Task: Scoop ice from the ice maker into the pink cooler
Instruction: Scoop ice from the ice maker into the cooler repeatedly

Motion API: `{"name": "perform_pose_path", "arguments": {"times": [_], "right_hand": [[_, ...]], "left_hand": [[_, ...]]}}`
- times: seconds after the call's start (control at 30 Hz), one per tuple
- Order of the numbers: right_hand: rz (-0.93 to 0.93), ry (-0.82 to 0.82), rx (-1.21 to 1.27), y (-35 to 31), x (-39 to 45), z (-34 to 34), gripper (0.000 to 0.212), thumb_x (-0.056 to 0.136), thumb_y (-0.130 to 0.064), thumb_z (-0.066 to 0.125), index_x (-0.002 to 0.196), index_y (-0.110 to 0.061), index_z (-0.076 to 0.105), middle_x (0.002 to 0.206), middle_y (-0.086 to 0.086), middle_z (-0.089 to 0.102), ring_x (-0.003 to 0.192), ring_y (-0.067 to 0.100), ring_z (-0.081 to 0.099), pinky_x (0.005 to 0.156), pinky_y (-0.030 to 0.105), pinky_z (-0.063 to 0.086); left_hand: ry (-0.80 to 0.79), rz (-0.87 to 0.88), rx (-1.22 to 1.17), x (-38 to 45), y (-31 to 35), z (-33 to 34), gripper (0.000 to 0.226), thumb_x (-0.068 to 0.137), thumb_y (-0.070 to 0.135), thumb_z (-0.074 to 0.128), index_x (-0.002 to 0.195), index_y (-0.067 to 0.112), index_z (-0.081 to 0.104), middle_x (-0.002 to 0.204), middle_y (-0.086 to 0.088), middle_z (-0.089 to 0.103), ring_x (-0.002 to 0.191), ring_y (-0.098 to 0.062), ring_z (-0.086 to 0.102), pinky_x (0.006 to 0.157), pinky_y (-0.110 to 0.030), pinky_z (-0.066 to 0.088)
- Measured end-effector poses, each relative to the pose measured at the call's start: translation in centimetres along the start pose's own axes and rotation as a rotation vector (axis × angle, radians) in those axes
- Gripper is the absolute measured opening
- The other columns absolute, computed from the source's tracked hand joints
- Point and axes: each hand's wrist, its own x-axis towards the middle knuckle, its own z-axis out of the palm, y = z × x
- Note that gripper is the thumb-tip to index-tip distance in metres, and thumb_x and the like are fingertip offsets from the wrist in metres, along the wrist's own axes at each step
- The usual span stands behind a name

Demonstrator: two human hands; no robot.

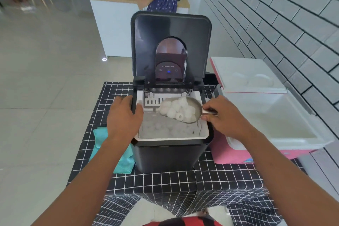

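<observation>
Metal scoop (pixel 185 110), heaped with ice (pixel 178 110): long axis left-right, bowl pointing left, handle rightward. Pinched at handle by right hand (pixel 222 115); bowl left of grip, above open ice maker (pixel 170 134). Left hand (pixel 123 115) resting flat-fingered on left rim. Pink cooler (pixel 266 119) open alongside, right, on tabletop (pixel 165 180).

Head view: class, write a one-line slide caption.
Right hand lifts a scoop of ice above the ice maker.
</observation>
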Motion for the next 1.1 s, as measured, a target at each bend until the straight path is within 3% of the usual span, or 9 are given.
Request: {"name": "perform_pose_path", "arguments": {"times": [0.13, 0.23, 0.47, 0.57, 0.67, 0.77, 0.9, 1.0, 1.1], "right_hand": [[0.041, 0.035, 0.05, 2.0, -0.9, -2.9, 0.018, 0.077, -0.024, 0.078, 0.073, -0.026, 0.06, 0.067, -0.013, 0.055, 0.082, -0.001, 0.047, 0.061, 0.023, 0.033], [0.125, 0.056, 0.033, 4.6, -2.1, -5.1, 0.018, 0.079, -0.028, 0.076, 0.077, -0.014, 0.064, 0.071, 0.0, 0.06, 0.079, 0.009, 0.046, 0.068, 0.028, 0.04], [0.294, 0.11, 0.03, 12.8, -6.6, -10.2, 0.03, 0.082, -0.027, 0.073, 0.066, -0.034, 0.048, 0.068, -0.01, 0.051, 0.077, 0.002, 0.044, 0.061, 0.02, 0.029], [0.348, 0.11, 0.0, 16.6, -8.3, -11.6, 0.024, 0.081, -0.027, 0.074, 0.071, -0.034, 0.053, 0.068, -0.012, 0.052, 0.075, 0.001, 0.044, 0.061, 0.021, 0.029], [0.406, 0.086, -0.005, 20.2, -9.5, -12.1, 0.019, 0.08, -0.029, 0.074, 0.075, -0.034, 0.057, 0.071, -0.012, 0.054, 0.076, 0.008, 0.047, 0.063, 0.024, 0.031], [0.431, 0.076, -0.092, 23.2, -9.8, -11.5, 0.011, 0.08, -0.029, 0.074, 0.086, -0.023, 0.067, 0.075, -0.012, 0.059, 0.087, 0.017, 0.052, 0.069, 0.031, 0.039], [0.423, 0.069, -0.387, 25.8, -9.2, -9.5, 0.015, 0.082, -0.03, 0.069, 0.092, -0.018, 0.071, 0.086, 0.002, 0.069, 0.093, 0.027, 0.055, 0.074, 0.036, 0.044], [0.422, -0.042, -0.551, 27.3, -8.7, -7.9, 0.011, 0.083, -0.027, 0.064, 0.091, -0.021, 0.069, 0.088, 0.001, 0.067, 0.096, 0.025, 0.053, 0.073, 0.034, 0.035], [0.463, -0.142, -0.658, 28.3, -8.5, -6.8, 0.011, 0.082, -0.022, 0.057, 0.089, -0.025, 0.065, 0.09, -0.003, 0.064, 0.099, 0.023, 0.051, 0.076, 0.035, 0.033]], "left_hand": [[0.057, 0.084, -0.106, 0.5, 3.4, -0.1, 0.031, 0.09, 0.031, 0.055, 0.118, 0.019, 0.062, 0.106, -0.001, 0.055, 0.094, -0.02, 0.056, 0.078, -0.031, 0.043], [0.059, 0.186, -0.198, 0.5, 7.5, 0.9, 0.028, 0.089, 0.024, 0.06, 0.116, 0.015, 0.064, 0.104, -0.003, 0.059, 0.09, -0.012, 0.054, 0.081, -0.022, 0.037], [-0.073, 0.28, -0.334, -1.6, 18.2, 6.7, 0.025, 0.092, 0.023, 0.057, 0.114, 0.016, 0.065, 0.1, 0.005, 0.059, 0.089, -0.007, 0.053, 0.083, -0.021, 0.043], [-0.217, 0.247, -0.313, -2.6, 21.9, 10.0, 0.01, 0.092, 0.028, 0.056, 0.094, 0.02, 0.062, 0.089, 0.007, 0.056, 0.078, -0.006, 0.054, 0.071, -0.017, 0.043], [-0.351, 0.192, -0.224, -3.2, 23.9, 13.5, 0.018, 0.091, 0.034, 0.054, 0.076, 0.025, 0.048, 0.084, 0.004, 0.05, 0.069, -0.007, 0.048, 0.057, -0.017, 0.031], [-0.465, 0.074, -0.131, -3.9, 24.4, 16.8, 0.027, 0.089, 0.038, 0.056, 0.103, 0.015, 0.055, 0.108, -0.007, 0.051, 0.093, -0.02, 0.051, 0.073, -0.028, 0.04], [-0.466, 0.006, -0.014, -5.7, 24.8, 19.8, 0.06, 0.09, 0.027, 0.057, 0.139, 0.002, 0.033, 0.138, -0.015, 0.039, 0.125, -0.03, 0.041, 0.099, -0.039, 0.041], [-0.403, 0.011, -0.013, -6.7, 24.9, 20.9, 0.061, 0.09, 0.009, 0.051, 0.145, -0.002, 0.026, 0.146, -0.017, 0.034, 0.134, -0.03, 0.034, 0.111, -0.041, 0.032], [-0.346, 0.068, -0.022, -6.9, 24.4, 21.3, 0.047, 0.091, 0.009, 0.05, 0.136, 0.001, 0.038, 0.138, -0.014, 0.044, 0.127, -0.029, 0.041, 0.106, -0.039, 0.036]]}}
